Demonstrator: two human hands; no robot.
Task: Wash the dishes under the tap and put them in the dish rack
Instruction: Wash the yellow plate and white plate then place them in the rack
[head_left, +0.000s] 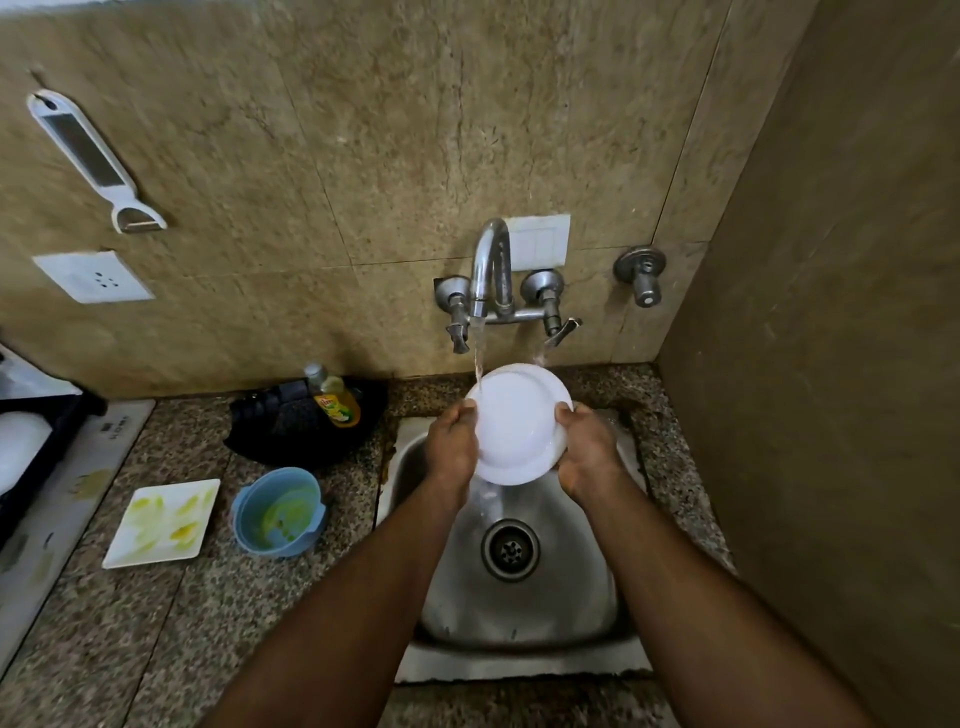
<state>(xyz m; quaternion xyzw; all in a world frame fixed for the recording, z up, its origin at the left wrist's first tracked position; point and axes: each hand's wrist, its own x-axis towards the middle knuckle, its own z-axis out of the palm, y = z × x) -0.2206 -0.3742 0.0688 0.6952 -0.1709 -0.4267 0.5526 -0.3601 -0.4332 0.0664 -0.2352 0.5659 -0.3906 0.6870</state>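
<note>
Gripping white plate (519, 423), hands (522, 452) under tap (491, 265).

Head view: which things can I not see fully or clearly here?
- Black dish rack: cut off by the left edge of the head view.
- Round white plate: side rims covered by left hand and right hand; its underside faces away.
- Yellow soap bottle: label too small and blurred to read.

Head-worn, looking steeply down and forward, close over sink (519, 613); tap (491, 270) at 12 o'clock, counter (156, 623) toward 9.
</note>
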